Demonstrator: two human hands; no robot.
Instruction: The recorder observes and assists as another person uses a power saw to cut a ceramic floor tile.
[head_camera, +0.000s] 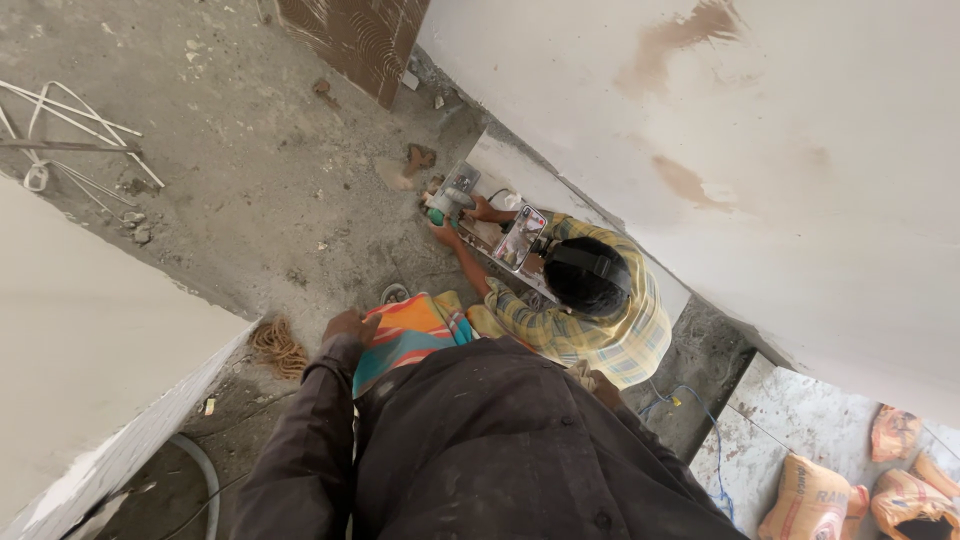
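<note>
I look straight down my dark shirt (480, 440). My left hand (350, 325) sits at my hip, fingers curled against an orange and teal striped cloth (405, 335), with nothing in it. Only a sliver of my right hand (600, 382) shows at the shirt's far edge, so its fingers are hidden. In front of me a crouching person in a yellow plaid shirt (610, 325) holds a green and grey power cutter (450, 195) in both hands, at a pale tile (510, 165) lying on the floor by the wall.
White walls close in on the right (760, 150) and left (90, 340). The rough concrete floor has bent white rods (70, 120), a coil of rope (277, 347), a grey hose (205, 470) and a blue cable (700, 405). Filled sacks (810, 500) lie at lower right.
</note>
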